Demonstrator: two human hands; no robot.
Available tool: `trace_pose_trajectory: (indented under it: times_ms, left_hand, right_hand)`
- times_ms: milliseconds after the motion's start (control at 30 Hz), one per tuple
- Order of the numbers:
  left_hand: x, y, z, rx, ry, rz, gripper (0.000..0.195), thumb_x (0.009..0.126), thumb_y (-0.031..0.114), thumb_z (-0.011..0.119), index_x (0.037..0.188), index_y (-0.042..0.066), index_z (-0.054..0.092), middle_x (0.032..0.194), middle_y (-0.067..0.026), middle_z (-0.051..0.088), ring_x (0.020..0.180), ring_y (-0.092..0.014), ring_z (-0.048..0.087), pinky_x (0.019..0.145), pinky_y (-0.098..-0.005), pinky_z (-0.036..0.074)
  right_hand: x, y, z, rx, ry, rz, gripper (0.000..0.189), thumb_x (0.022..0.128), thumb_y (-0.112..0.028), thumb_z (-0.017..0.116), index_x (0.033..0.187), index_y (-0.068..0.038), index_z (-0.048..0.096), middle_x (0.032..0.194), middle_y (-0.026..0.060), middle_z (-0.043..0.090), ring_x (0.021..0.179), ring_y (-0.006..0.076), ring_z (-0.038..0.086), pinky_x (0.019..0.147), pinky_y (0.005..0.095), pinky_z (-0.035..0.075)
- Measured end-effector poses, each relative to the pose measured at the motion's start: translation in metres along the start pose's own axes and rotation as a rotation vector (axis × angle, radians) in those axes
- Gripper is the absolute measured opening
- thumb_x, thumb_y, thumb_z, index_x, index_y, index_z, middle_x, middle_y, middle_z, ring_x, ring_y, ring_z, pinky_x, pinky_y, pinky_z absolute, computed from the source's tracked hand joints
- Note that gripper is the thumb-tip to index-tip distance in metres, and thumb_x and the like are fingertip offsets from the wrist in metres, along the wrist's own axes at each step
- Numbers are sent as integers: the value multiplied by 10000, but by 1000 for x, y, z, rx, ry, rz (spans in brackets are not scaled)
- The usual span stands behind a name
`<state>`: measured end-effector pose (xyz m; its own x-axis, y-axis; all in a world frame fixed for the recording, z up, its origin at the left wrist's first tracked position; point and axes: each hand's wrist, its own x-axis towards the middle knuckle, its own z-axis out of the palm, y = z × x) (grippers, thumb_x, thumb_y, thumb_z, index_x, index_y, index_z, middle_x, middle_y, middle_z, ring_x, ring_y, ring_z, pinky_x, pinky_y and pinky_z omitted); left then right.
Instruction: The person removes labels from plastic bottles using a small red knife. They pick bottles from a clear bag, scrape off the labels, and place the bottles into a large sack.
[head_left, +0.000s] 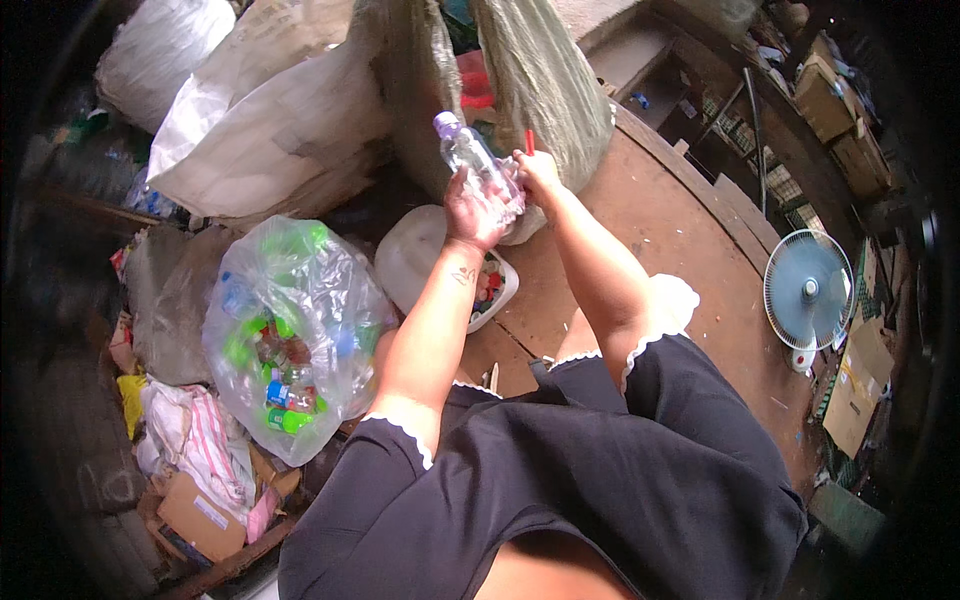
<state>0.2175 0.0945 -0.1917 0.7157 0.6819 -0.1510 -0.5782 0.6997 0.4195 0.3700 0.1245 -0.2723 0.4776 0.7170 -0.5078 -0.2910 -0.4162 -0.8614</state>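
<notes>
A clear plastic bottle with a purple cap (466, 150) lies in my left hand (474, 210), its cap pointing up and away to the left. Close against the bottle's lower end, my right hand (537, 174) is closed around a tool with a red handle (529, 142); the rest of the tool is hidden. Below the hands stands a white plastic tub (511, 283) with small coloured caps in it, partly covered by my left forearm. To the left, a clear plastic bag (251, 225) holds several bottles, some of them green.
A tall woven sack (544, 82) stands just beyond my hands, with large white sacks (277, 135) to its left. Cardboard (201, 517) and cloth lie at lower left. On the brown floor (675, 217) at right, an electric fan (808, 281) stands near wooden boards.
</notes>
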Motion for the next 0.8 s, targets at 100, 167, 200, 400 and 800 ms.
trace_pose_trajectory:
  times_ms: [100, 167, 200, 400, 800]
  left_hand:
    - [21, -10, -32, 55, 160, 12, 640, 686, 576, 593, 1107, 99, 516, 1171, -144, 536, 1107, -349, 490, 898, -561, 354]
    - [24, -5, -36, 124, 202, 53, 641, 686, 553, 613, 1123, 98, 500, 1122, -117, 554, 1053, -318, 519, 867, -530, 387]
    - [28, -1, -44, 148, 281, 104, 638, 692, 513, 635, 1142, 89, 477, 1067, -97, 562, 994, -283, 542, 850, -483, 416]
    - [0, 25, -26, 445, 341, 11, 597, 751, 472, 622, 1182, 95, 454, 1053, -63, 555, 986, -225, 529, 892, -382, 410]
    - [-119, 2, 2, 744, 39, 60, 426, 755, 159, 656, 1116, 12, 484, 890, -64, 577, 772, -138, 578, 682, -303, 488]
  right_hand:
    - [-25, -13, -17, 278, -184, 227, 210, 904, -270, 508, 970, -80, 569, 821, 79, 610, 712, 219, 581, 637, 379, 481]
    - [-36, -16, -25, 422, -352, 203, 230, 899, -275, 517, 1038, -101, 577, 899, 85, 623, 759, 217, 577, 656, 353, 465]
    - [-34, -16, -29, 371, -306, 105, 219, 889, -230, 526, 1061, -111, 591, 916, 79, 629, 760, 189, 579, 638, 327, 458]
    - [-41, -31, -47, 72, -146, -112, 196, 835, -93, 540, 1012, -67, 620, 865, 68, 639, 756, 158, 612, 655, 282, 485]
    - [-54, -42, -11, -145, -112, -449, 183, 792, -192, 612, 812, -16, 656, 624, 44, 602, 558, 112, 554, 540, 283, 441]
